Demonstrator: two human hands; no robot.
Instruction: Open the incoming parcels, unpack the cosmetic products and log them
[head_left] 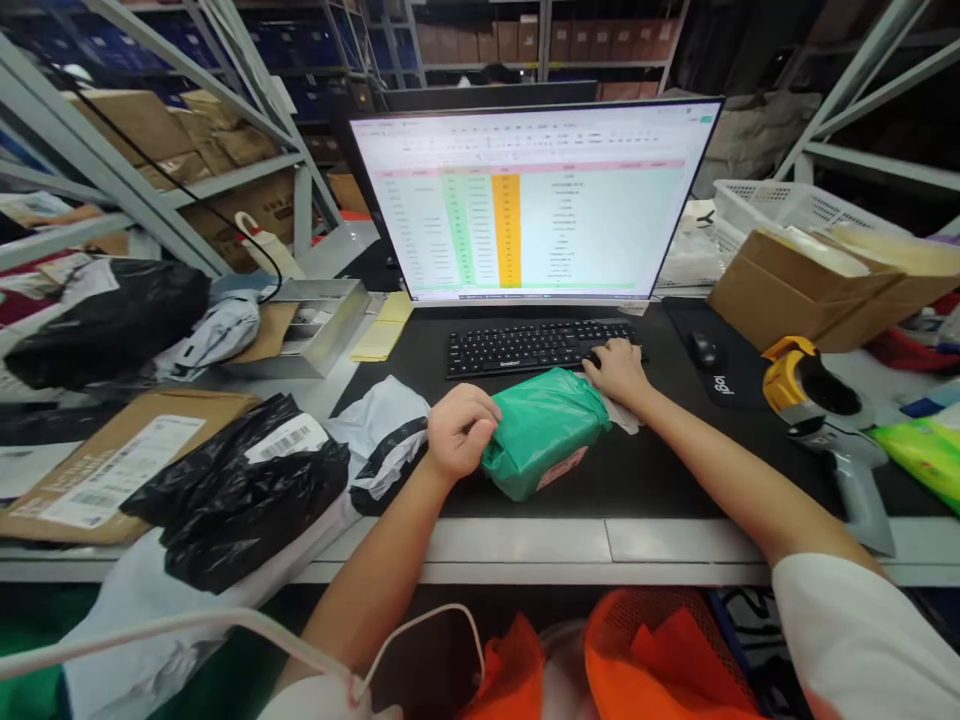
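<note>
A green plastic-wrapped parcel (pixel 551 420) lies on the black desk mat in front of the keyboard (pixel 525 348). With its fingers curled, my left hand (pixel 461 432) grips the parcel's left edge. My right hand (pixel 619 370) rests at the keyboard's right end, fingers on the keys and partly over them; it holds nothing. Part of the number keys is hidden beneath it. Behind the keyboard stands a lit monitor (pixel 555 220) showing a spreadsheet with green and orange columns. Its text is too blurred to read.
Black-wrapped parcels (pixel 247 490), a cardboard mailer (pixel 127 450) and an open box (pixel 322 330) crowd the left. On the right are a mouse (pixel 703 348), a yellow tape dispenser (pixel 795 385), a barcode scanner (pixel 851 470) and a brown carton (pixel 780 285). Yellow notes (pixel 382 328) lie beside the monitor.
</note>
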